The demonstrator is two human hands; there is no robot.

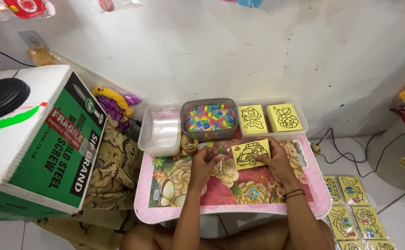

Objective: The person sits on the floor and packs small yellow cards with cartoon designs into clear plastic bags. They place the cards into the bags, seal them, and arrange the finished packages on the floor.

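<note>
Yellow car card (250, 153) lies long axis left-right, slightly tilted, on the pink table (313, 203); right hand (276, 162) grips its right edge, left hand (205, 162) pinches a thin stick (221, 163). Behind, a tub (210, 134) holds coloured bits, a tray (299, 127) more cards.

Small pink table (143, 203) with floral top; on it: three clear tubs (160, 132) along the far edge; a yellow car card (250, 153); a small tape roll (189, 143).

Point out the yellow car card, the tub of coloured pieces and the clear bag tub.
yellow car card (250, 153), head view, on the car drawing at its middle.
tub of coloured pieces (210, 118), head view, on the coloured contents.
clear bag tub (161, 130), head view, on the stacked bags inside.
</note>
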